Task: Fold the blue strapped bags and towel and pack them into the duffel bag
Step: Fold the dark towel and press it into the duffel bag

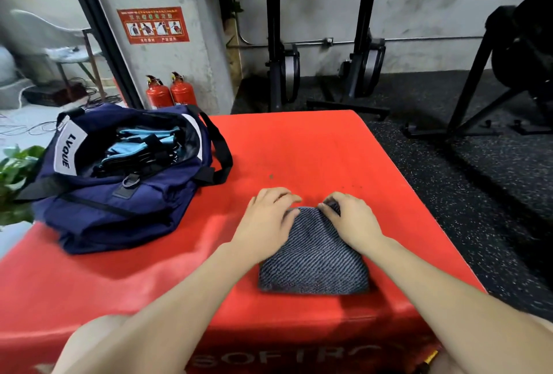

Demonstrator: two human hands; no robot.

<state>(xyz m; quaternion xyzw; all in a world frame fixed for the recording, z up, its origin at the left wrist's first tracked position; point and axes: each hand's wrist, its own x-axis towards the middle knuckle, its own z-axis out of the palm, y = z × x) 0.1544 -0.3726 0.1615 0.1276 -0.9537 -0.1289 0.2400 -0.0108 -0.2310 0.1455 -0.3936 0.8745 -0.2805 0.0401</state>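
Here the grey ribbed towel [314, 257] lies folded into a compact square on the red padded bench [299, 149], close to the near edge and well to the right of the navy duffel bag [119, 182], which sits open at the bench's left side with the light-blue strapped bags [143, 146] already inside. The left hand [269, 221] rests on the towel's far left corner, its fingers [287, 197] relaxed and slightly spread over the fold rather than curled round it; the right hand [350, 218] is at the far right corner, its fingers [329, 204] bent down and seeming to pinch the cloth's edge, though the blur leaves that uncertain. The towel looks soft, light and floppy, so it will likely sag and unfold if lifted by one corner; a hold along both side edges, or one palm under and one over, should keep the fold together. Its ribbed weave ought to grip well against skin. Open red surface lies between towel and duffel bag, with nothing in the way. The bench drops off just right of the towel to speckled black flooring [449, 194], and the duffel's black strap [221, 149] curls onto the bench beside the opening, where it could catch the towel on the way in.
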